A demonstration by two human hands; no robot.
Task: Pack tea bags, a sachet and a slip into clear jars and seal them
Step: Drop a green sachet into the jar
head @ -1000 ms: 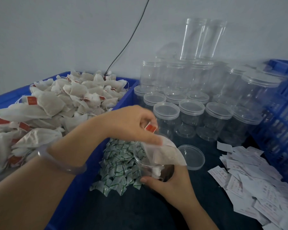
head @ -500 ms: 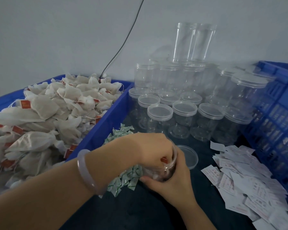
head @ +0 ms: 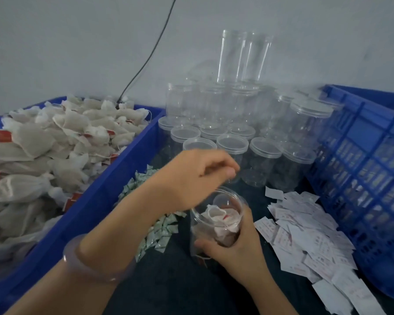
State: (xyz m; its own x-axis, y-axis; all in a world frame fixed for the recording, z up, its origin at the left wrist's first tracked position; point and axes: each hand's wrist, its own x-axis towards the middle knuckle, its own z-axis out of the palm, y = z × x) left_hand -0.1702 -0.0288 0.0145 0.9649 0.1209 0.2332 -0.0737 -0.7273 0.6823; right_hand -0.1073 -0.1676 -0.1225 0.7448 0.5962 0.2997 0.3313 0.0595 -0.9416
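My right hand (head: pixel 234 243) grips an open clear jar (head: pixel 216 221) on the dark table, tilted toward me. White tea bags (head: pixel 218 215) with a red tag fill it. My left hand (head: pixel 198 176) hovers just above the jar's mouth, fingers loosely curled and holding nothing; a translucent bangle sits on that wrist. A heap of white tea bags (head: pixel 55 146) lies in the blue tray (head: pixel 114 185) at left. Small green-and-white sachets (head: pixel 159 230) are piled beside the jar, partly hidden by my left arm. White paper slips (head: pixel 305 230) are scattered at right.
Several lidded clear jars (head: pixel 232 144) stand behind, some stacked, with two tall tubes on top. A blue slatted crate (head: pixel 362 169) stands at the right. A black cable (head: pixel 146 62) runs down the grey wall into the tray corner.
My left hand pushed a tea bag down into the jar, let it go and has lifted out above the mouth. My right hand kept its hold on the jar.
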